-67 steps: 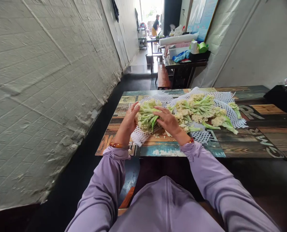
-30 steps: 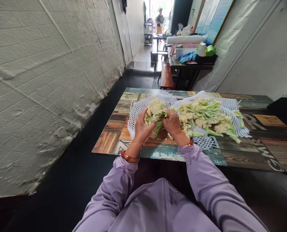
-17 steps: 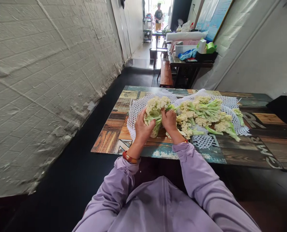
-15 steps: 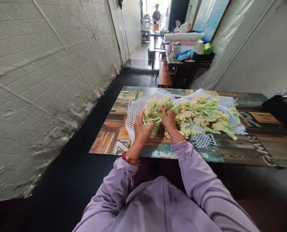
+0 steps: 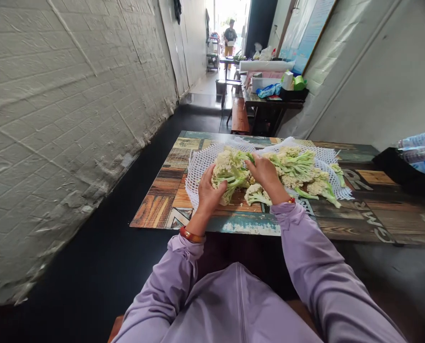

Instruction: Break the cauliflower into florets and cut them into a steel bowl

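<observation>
- The left hand (image 5: 209, 193) cups a cauliflower piece (image 5: 230, 171) from its left side, thumb across the stalks; this grip is closed around it.
- The right hand (image 5: 267, 174) has its fingertips against the right edge of the same piece; whether that grip pinches a floret or merely touches, I cannot tell.
- The cauliflower piece sits between the two hands, above the near left part of a white foam netting (image 5: 199, 166) spread over the desk (image 5: 155, 209).
- A loose floret (image 5: 257, 194) lies beneath the right wrist, with small crumbs near it.
- More cauliflower (image 5: 294, 164) is heaped to the right on the netting, stalks showing pale green.
- The desk's patchwork wood print carries pale lettering: a large "R" (image 5: 356, 179) just beside the netting's right end.
- Nearer the front edge runs a slanted row of letters (image 5: 371, 218): a "G", one that could be W or M, and an "R".
- At far right, a clear item with blue markings (image 5: 423, 147) stands at a black container (image 5: 394, 164); its markings are unreadable.
- A blue poster (image 5: 314, 40) on the right wall bears print too small to read.
- A blue packet (image 5: 269, 90) lies on the rear table; its label is illegible too.
</observation>
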Motion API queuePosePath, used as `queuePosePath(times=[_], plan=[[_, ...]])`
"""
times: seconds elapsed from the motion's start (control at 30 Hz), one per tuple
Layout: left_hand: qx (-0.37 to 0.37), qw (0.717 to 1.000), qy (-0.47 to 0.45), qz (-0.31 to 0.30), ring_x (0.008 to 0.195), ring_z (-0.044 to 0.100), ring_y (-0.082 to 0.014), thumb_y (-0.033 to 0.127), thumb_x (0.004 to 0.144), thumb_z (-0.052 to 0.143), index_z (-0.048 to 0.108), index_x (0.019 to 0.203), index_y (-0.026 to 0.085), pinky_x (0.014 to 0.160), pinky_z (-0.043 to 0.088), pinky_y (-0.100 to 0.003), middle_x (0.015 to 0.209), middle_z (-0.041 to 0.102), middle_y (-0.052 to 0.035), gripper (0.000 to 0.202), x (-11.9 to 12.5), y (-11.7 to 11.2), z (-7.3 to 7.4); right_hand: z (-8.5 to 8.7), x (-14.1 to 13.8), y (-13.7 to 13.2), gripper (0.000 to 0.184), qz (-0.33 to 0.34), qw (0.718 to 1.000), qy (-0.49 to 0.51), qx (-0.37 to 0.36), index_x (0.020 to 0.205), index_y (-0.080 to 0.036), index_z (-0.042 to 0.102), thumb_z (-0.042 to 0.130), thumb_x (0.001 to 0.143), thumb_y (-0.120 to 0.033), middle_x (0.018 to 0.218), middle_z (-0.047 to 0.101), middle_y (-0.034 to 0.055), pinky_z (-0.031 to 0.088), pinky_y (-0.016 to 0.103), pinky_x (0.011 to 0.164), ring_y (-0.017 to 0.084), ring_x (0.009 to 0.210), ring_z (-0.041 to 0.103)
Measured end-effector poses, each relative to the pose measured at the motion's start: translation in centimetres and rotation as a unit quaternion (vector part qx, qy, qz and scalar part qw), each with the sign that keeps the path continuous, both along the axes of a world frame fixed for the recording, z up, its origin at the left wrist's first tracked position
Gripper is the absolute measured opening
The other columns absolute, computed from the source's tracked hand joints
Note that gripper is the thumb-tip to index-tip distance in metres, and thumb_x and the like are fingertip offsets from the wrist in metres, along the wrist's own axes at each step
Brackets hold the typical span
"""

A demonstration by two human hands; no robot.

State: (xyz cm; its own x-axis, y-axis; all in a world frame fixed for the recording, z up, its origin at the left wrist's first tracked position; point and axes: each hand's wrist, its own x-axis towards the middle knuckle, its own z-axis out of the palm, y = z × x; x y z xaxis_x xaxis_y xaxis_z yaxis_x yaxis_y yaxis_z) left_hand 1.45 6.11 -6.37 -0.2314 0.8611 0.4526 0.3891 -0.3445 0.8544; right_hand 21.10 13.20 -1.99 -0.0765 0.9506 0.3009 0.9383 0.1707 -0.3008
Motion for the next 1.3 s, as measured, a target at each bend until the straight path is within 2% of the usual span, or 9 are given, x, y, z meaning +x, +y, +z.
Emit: queuePosePath(times=[0.1, 0.2, 0.3, 0.4, 0.53, 0.63, 0.73, 0.93, 1.3], plan=[[0.015, 1.0, 0.012, -0.008, 0.133, 0.052, -0.0276, 0.022, 0.073, 0.069, 0.058, 0.134, 0.023, 0.119, 0.035, -0.046, 0.14, 0.059, -0.0088, 0.061, 0.1, -0.1, 0.0, -0.1, 0.6, -0.7, 0.038, 0.007, 0.997, -0.032, 0.074, 0.117, -0.013, 0.068, 0.049, 0.099, -0.039, 0.107, 0.071, 0.0189, 0.048, 0.041, 0.088, 0.031, 0.102, 0.064], [0.024, 0.999, 0.018, -0.011, 0.134, 0.051, -0.0281, 0.021, 0.074, 0.069, 0.057, 0.134, 0.023, 0.119, 0.034, -0.047, 0.14, 0.059, -0.0098, 0.061, 0.1, 0.0, -0.1, -0.1, 0.2, -1.6, 0.036, 0.079, 0.986, -0.007, 0.148, 0.123, -0.016, 0.066, 0.054, 0.096, -0.037, 0.119, 0.067, 0.0167, 0.046, 0.044, 0.095, 0.031, 0.11, 0.06], [0.028, 0.999, 0.028, -0.008, 0.136, 0.05, -0.0284, 0.022, 0.075, 0.069, 0.055, 0.136, 0.023, 0.12, 0.034, -0.047, 0.143, 0.057, -0.0102, 0.063, 0.1, -0.1, -0.2, 0.1, -0.9, -2.0, 0.032, 0.178, 0.977, 0.009, 0.114, 0.119, -0.02, 0.067, 0.062, 0.091, -0.036, 0.116, 0.067, 0.0121, 0.047, 0.041, 0.096, 0.028, 0.109, 0.06], [0.032, 0.999, 0.041, -0.003, 0.136, 0.049, -0.0282, 0.023, 0.075, 0.068, 0.053, 0.137, 0.021, 0.12, 0.034, -0.047, 0.144, 0.055, -0.0117, 0.064, 0.1, -0.2, -0.3, -0.5, -1.7, -1.6, 0.028, 0.205, 0.974, 0.043, 0.083, 0.113, -0.021, 0.067, 0.066, 0.088, -0.034, 0.113, 0.064, 0.0109, 0.05, 0.039, 0.094, 0.027, 0.109, 0.06], [0.03, 0.998, 0.048, -0.004, 0.137, 0.049, -0.0285, 0.021, 0.074, 0.068, 0.052, 0.137, 0.021, 0.121, 0.033, -0.047, 0.145, 0.055, -0.0123, 0.065, 0.2, -0.5, -0.2, -2.1, -1.7, -0.8, 0.029, 0.232, 0.963, 0.1, 0.093, 0.114, -0.018, 0.065, 0.066, 0.085, -0.024, 0.115, 0.059, 0.012, 0.051, 0.037, 0.095, 0.025, 0.113, 0.057], [0.037, 0.997, 0.061, -0.007, 0.139, 0.047, -0.0289, 0.019, 0.073, 0.069, 0.052, 0.137, 0.021, 0.122, 0.032, -0.048, 0.146, 0.054, -0.0127, 0.066, 0.5, -0.6, -0.3, -3.0, -1.9, -0.9, 0.028, 0.198, 0.97, 0.098, 0.1, 0.113, -0.016, 0.065, 0.064, 0.085, -0.02, 0.115, 0.058, 0.0139, 0.05, 0.037, 0.095, 0.026, 0.111, 0.057], [0.065, 0.994, 0.083, 0.002, 0.14, 0.047, -0.0288, 0.019, 0.075, 0.068, 0.05, 0.139, 0.019, 0.122, 0.033, -0.047, 0.146, 0.053, -0.0149, 0.066, 0.8, -0.7, -0.7, -3.1, -2.8, -1.4, 0.022, 0.13, 0.985, 0.058, 0.097, 0.11, -0.015, 0.066, 0.055, 0.094, -0.026, 0.111, 0.061, 0.0149, 0.05, 0.036, 0.092, 0.026, 0.103, 0.06], [0.105, 0.984, 0.137, 0.033, 0.139, 0.048, -0.0282, 0.02, 0.078, 0.065, 0.047, 0.141, 0.018, 0.118, 0.037, -0.049, 0.146, 0.054, -0.016, 0.066, 1.2, -0.8, -1.7, -2.5, -5.0, -1.7, 0.038, -0.009, 1.0, 0.002, 0.028, 0.111, -0.008, 0.066, 0.038, 0.104, -0.033, 0.112, 0.067, 0.0197, 0.048, 0.034, 0.09, 0.026, 0.102, 0.063], [0.155, 0.973, 0.164, 0.038, 0.139, 0.048, -0.029, 0.019, 0.081, 0.062, 0.045, 0.143, 0.015, 0.118, 0.038, -0.048, 0.145, 0.053, -0.0201, 0.065, 1.7, -0.3, -2.3, -0.6, -5.9, -0.8, 0.048, -0.04, 0.993, 0.012, -0.113, 0.118, -0.005, 0.066, 0.029, 0.105, -0.034, 0.113, 0.07, 0.0254, 0.049, 0.038, 0.095, 0.029, 0.109, 0.067]])
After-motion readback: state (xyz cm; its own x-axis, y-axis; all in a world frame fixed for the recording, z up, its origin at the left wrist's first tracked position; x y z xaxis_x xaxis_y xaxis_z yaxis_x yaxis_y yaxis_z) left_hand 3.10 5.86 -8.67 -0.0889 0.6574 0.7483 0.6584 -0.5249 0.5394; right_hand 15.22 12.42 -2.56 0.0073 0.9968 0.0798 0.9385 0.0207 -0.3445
